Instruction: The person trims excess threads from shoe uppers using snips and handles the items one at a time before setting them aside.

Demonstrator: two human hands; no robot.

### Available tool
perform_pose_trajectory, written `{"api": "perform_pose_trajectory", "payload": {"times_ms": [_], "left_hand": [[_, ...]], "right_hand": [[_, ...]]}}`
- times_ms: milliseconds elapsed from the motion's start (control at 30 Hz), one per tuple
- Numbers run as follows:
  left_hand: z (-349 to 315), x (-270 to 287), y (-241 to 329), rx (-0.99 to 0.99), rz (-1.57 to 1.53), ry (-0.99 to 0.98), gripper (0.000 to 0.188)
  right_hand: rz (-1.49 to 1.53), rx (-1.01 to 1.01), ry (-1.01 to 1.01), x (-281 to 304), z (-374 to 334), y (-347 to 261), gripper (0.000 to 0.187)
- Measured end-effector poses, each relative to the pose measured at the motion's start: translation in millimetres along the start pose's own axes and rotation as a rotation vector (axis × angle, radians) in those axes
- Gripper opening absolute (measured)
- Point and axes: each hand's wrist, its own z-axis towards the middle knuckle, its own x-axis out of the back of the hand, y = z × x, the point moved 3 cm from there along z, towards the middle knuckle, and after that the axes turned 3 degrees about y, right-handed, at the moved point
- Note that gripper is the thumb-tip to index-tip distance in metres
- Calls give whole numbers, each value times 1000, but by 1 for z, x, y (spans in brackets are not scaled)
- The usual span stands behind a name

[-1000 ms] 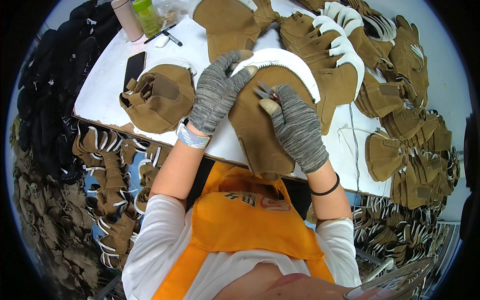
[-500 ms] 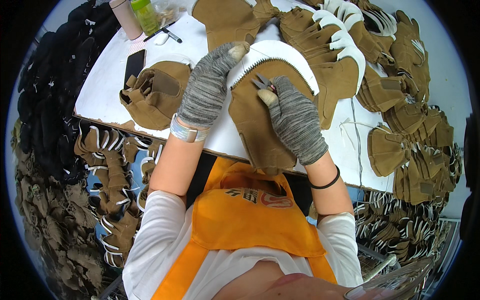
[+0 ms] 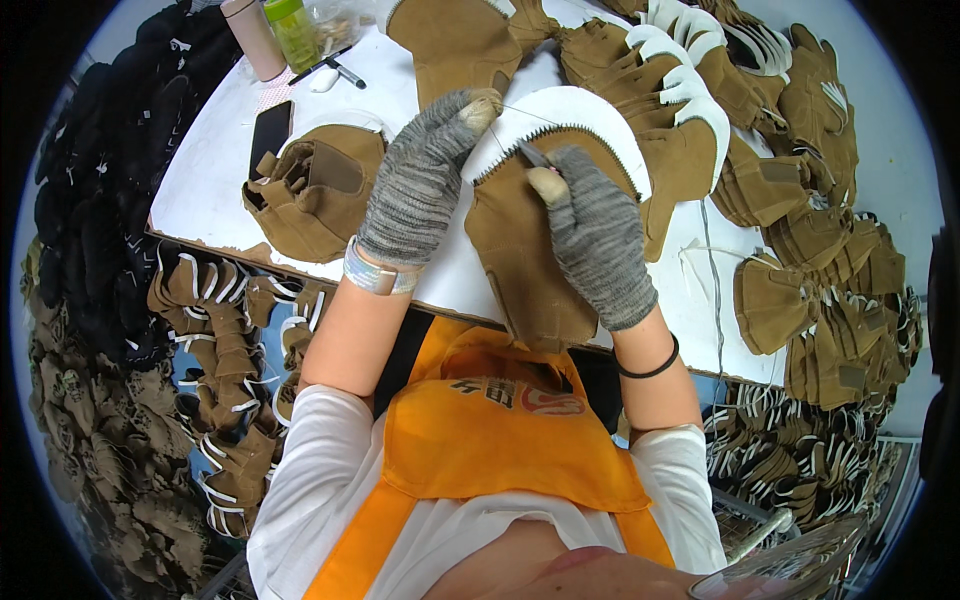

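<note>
A brown suede shoe upper with a white curved rim lies in front of me at the table's near edge, dark zigzag stitching along the seam. My left hand, in a grey knit glove with covered fingertips, is closed at the rim's left end, pinching a thin thread. My right hand, gloved alike, rests over the upper's right side and grips small thread snips. Their blades look nearly together, the tips by the stitched seam and the thread. The handles are hidden in the palm.
Another brown upper and a phone lie on the white table at left. Behind stand a pink bottle and a green one, near pens. Brown uppers pile up at right.
The snips moved up to the seam and their spread blades came closer together. The upper and both hands shifted slightly to the right.
</note>
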Motion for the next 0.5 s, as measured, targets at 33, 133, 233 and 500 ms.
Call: {"api": "perform_pose_trajectory", "payload": {"times_ms": [33, 133, 233, 500], "left_hand": [[-1, 2, -5, 82, -131, 3, 30], [2, 5, -2, -184, 344, -51, 27], [2, -7, 12, 34, 55, -8, 28], [-2, -19, 24, 291, -168, -13, 31]], "right_hand": [[24, -64, -8, 1, -3, 2, 32], [30, -102, -76, 1, -7, 3, 27], [-11, -98, -130, 0, -3, -2, 25], [-61, 68, -52, -4, 2, -8, 21]]}}
